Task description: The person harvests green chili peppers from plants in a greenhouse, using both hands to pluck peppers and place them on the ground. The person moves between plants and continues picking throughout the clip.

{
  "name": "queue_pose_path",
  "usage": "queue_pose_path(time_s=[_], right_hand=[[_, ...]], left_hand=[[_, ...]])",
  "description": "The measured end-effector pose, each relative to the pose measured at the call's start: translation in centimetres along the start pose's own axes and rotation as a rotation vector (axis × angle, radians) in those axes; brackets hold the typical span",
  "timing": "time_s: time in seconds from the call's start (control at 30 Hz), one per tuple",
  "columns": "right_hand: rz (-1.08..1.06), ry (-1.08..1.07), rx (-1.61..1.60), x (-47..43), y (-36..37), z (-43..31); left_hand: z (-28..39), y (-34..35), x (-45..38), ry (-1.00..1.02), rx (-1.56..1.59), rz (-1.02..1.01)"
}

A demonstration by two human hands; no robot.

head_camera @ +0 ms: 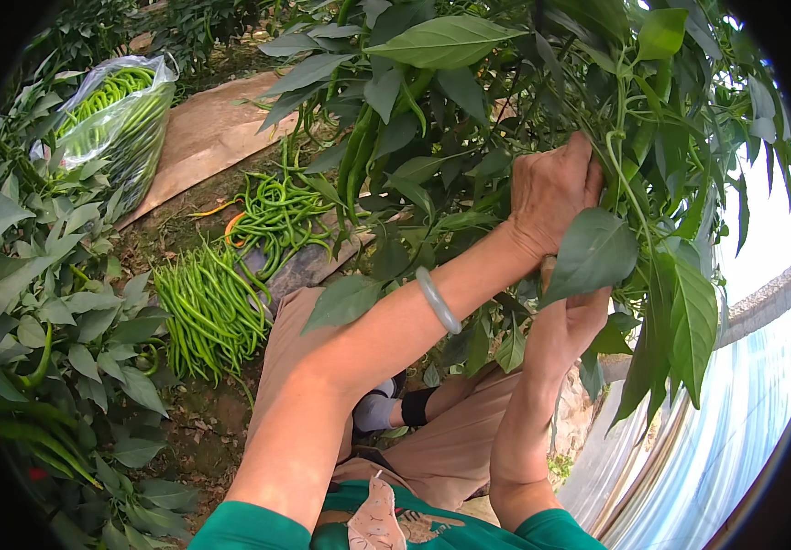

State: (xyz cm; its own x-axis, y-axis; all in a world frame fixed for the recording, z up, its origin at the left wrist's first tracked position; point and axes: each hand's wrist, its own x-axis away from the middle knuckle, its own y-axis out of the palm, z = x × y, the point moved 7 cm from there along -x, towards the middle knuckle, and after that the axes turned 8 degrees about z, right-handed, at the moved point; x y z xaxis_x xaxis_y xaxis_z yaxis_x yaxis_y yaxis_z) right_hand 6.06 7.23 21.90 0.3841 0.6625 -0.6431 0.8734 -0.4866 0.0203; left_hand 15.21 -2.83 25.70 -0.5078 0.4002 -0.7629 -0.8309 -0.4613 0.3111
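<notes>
My left hand (552, 189) is raised into a chili pepper plant (443, 45), its fingers curled among the stems. Foliage and the hand itself hide what its fingertips touch. Below it is my right hand (586, 309), partly covered by a broad pepper leaf (595, 253); what it holds, if anything, is hidden. A pale bangle (438, 300) circles my left forearm. Long green chili peppers (355, 161) hang from the plant to the left of my hands.
Left of my knee lie an aligned heap of picked green chilies (211, 313) and a looser, tangled heap (282, 220). Beyond them, a clear plastic bag (141, 137) full of chilies stands by a cardboard sheet (220, 141). More pepper plants (120, 385) edge the left; plastic sheeting (718, 419) hangs right.
</notes>
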Motion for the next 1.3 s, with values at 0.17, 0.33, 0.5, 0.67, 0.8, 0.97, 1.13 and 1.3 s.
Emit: queue_pose_path(time_s=[0.17, 0.33, 0.5, 0.67, 0.8, 0.97, 1.13, 1.3], right_hand=[[-0.026, -0.046, 0.015, 0.4, 0.0, -0.3], [-0.075, -0.054, -0.018, 0.6, 0.4, -0.4], [-0.015, 0.061, 0.023, 0.8, 0.3, 0.2], [-0.005, -0.018, 0.006, 1.2, 0.3, -0.7], [-0.075, -0.025, 0.017, 1.7, 0.9, -1.0], [-0.070, -0.037, -0.022, 2.1, 1.6, -1.8], [-0.044, -0.015, 0.030, 2.4, 2.2, -2.2], [-0.207, -0.210, 0.169, 2.2, 6.5, -3.1]], left_hand=[[-1.0, -1.2, -0.2, -0.241, 0.221, 0.011], [-0.1, -4.9, -0.1, -0.171, 0.292, 0.288], [1.5, -5.4, 0.2, 0.179, 0.060, 0.302], [1.4, -3.9, 0.5, 0.260, -0.078, 0.151], [1.0, -3.6, 0.5, 0.152, -0.026, 0.095], [1.0, -3.8, -0.2, 0.043, 0.005, -0.107], [1.1, -5.2, -0.7, -0.106, 0.223, -0.272], [0.4, -13.6, -3.0, -0.304, 0.545, 0.065]])
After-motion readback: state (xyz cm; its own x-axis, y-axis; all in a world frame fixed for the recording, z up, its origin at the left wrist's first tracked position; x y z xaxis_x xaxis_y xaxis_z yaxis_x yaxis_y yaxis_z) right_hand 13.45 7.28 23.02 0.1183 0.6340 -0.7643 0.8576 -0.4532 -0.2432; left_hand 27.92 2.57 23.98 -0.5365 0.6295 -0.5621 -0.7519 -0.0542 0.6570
